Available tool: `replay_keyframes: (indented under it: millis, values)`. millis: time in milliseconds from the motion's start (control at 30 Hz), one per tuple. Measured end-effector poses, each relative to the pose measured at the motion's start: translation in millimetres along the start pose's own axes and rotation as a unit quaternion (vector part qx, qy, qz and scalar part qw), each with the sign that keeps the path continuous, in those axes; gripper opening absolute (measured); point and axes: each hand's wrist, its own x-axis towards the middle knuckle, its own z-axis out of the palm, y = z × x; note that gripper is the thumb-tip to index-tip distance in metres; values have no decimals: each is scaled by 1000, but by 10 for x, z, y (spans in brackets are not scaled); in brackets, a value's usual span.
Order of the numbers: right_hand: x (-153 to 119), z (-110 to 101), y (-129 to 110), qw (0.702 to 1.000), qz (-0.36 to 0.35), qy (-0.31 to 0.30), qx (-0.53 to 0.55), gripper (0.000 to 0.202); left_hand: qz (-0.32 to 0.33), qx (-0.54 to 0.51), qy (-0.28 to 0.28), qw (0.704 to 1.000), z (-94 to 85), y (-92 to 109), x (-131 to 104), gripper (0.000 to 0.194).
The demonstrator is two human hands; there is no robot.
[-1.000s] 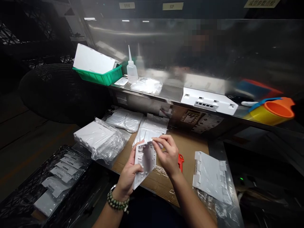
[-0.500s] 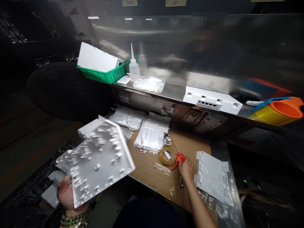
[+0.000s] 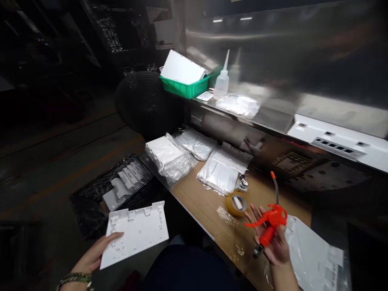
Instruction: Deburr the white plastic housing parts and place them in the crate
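Note:
My left hand [image 3: 98,252] grips the left edge of a white plastic panel [image 3: 138,232], with the thumb on its face; clips and small posts show along it. A red air blow gun [image 3: 274,218] rests in my upturned right hand [image 3: 275,242], its nozzle pointing up. The fingers there are partly spread beneath the gun. Left of the gun, a roll of yellowish tape [image 3: 229,205] lies on the cardboard [image 3: 197,206], beside a small metal-topped container [image 3: 243,184]. A bagged white panel [image 3: 312,254] lies to the right of my right hand.
Bagged white parts [image 3: 166,153] and flat plastic bags [image 3: 220,171] lie at the back of the bench. On the shelf are a green bin [image 3: 184,89], a squeeze bottle [image 3: 222,85] and a white panel [image 3: 342,141]. A black crate [image 3: 91,202] holds white parts at left.
The view has swung left. My right hand has lifted the red blow gun off the cardboard and turned palm up. The panel in my left hand is lower and turned.

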Motion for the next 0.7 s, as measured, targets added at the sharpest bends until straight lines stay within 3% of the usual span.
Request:
replay_keyframes:
  millis: [33,100,167,200,300,367,433,600,700]
  values:
    - [-16,135,-75,997,29,-64,19,75,-27,1,7,1000,17,-88,65,57]
    - [-33,506,-182,970,109,-211,-44,81,-32,-22,19,999,135,-270,217,44]
    - [-58,955,-209,902,173,-343,-198,74,-16,-56,35,998,300,-437,386,31]
    - [-81,1177,-190,858,179,-378,-297,66,-8,-74,41,996,381,-509,469,26]
    - [-174,1685,-44,761,88,-360,-532,50,18,-128,61,990,566,-660,681,27]
    - [-225,1840,60,726,36,-320,-608,47,32,-157,71,985,623,-709,780,27]
    - [-255,1874,119,715,25,-296,-633,45,53,-178,81,979,626,-725,844,27]
    - [-380,1839,121,734,79,-336,-585,48,87,-169,95,977,480,-655,795,27]
    - [-462,1883,125,726,105,-351,-582,49,42,-108,72,991,432,-533,628,57]
